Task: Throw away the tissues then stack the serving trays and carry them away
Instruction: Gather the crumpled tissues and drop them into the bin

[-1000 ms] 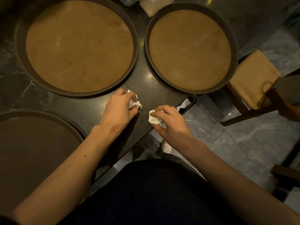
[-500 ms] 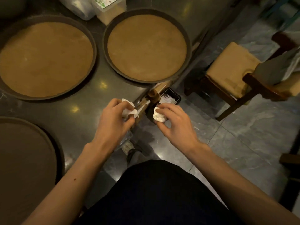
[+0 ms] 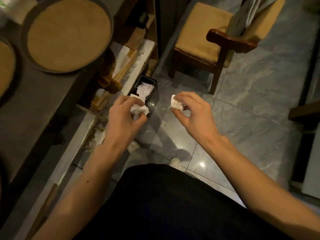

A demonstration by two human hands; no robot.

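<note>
My left hand [image 3: 121, 116] is closed around a crumpled white tissue [image 3: 139, 109], held just in front of a small black waste bin [image 3: 152, 94] on the floor. My right hand [image 3: 192, 110] pinches a second balled tissue [image 3: 176, 103] to the right of the bin, above the tiles. The bin holds white paper scraps. A round serving tray [image 3: 68, 34] with a tan inner surface rests on the dark table at the upper left. The edge of another tray [image 3: 7, 66] shows at the far left.
The dark table [image 3: 34, 104] runs along the left, with a lower shelf [image 3: 136, 63] of boxes and clutter under it. A wooden armchair [image 3: 213, 37] with a tan cushion stands at the upper right. Grey marble floor tiles [image 3: 251, 101] lie around the bin. Dark furniture edges the far right.
My view swung right, away from the table toward the floor. Both hands left the tabletop with their tissues and spread apart by the bin. The third tray left the view.
</note>
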